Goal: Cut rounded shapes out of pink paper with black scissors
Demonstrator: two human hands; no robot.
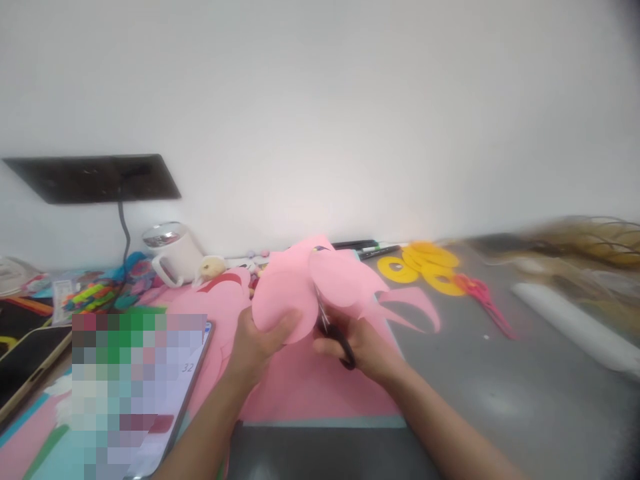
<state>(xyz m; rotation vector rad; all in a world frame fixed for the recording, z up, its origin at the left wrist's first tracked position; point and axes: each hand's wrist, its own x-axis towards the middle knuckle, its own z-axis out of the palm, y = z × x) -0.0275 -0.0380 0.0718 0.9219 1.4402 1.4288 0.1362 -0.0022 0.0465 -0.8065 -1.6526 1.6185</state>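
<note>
Between finger and thumb, my left hand (263, 340) grips a pink paper (283, 297) with a rounded outline. My right hand (360, 347) is closed round the dark handles of a pair of scissors (344, 345). The blades point up and away from me, at the edge of the pink paper; their tips are hard to make out. To the right of the blades hangs another rounded part of pink paper (345, 280), and a curved pink offcut (413, 307) extends beyond it. Below both hands lies a pink sheet (325, 390).
Yellow paper discs (425, 263) and pink-red scissors (485, 300) lie on the grey table at the right. A white roll (575, 327) is farther right. A white mug (177, 257), a phone (193, 373) and colourful craft bits (93, 297) crowd the left.
</note>
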